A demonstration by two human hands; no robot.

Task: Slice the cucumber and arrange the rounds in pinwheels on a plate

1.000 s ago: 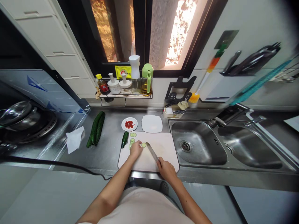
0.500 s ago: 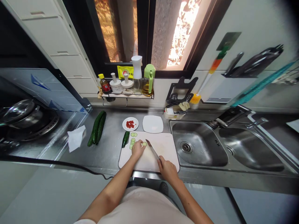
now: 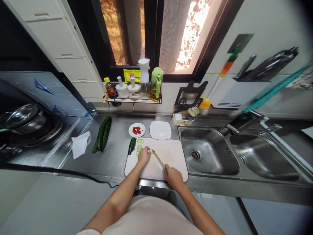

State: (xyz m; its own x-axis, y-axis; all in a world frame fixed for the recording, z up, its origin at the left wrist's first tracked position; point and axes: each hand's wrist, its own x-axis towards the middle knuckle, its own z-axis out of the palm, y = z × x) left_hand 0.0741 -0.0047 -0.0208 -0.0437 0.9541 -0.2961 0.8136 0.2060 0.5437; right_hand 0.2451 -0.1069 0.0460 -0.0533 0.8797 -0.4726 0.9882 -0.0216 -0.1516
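Observation:
My right hand (image 3: 173, 175) is wrapped round the handle of a kitchen knife (image 3: 159, 160). The knife's tip lies at a small pale-green cucumber slice (image 3: 152, 151) on the white cutting board (image 3: 171, 155). At the edge of that slice are the bunched fingertips of my left hand (image 3: 144, 156), closed on it. Several cut cucumber slices (image 3: 139, 148) lie in a row just behind my left hand, partly covered by it. A dark green cucumber piece (image 3: 132, 146) rests at the board's left edge.
Behind the board stand a plate of chopped red pieces (image 3: 137, 130) and a white square plate (image 3: 160, 130). Whole cucumbers (image 3: 102, 134) and a crumpled white paper (image 3: 80, 144) lie left. A double sink (image 3: 207, 150) is right; a condiment rack (image 3: 134, 100) hangs behind.
The knife has swung left and its tip has come onto the small cucumber slice. My right hand has shifted slightly left with it; my left hand stays nearly in place.

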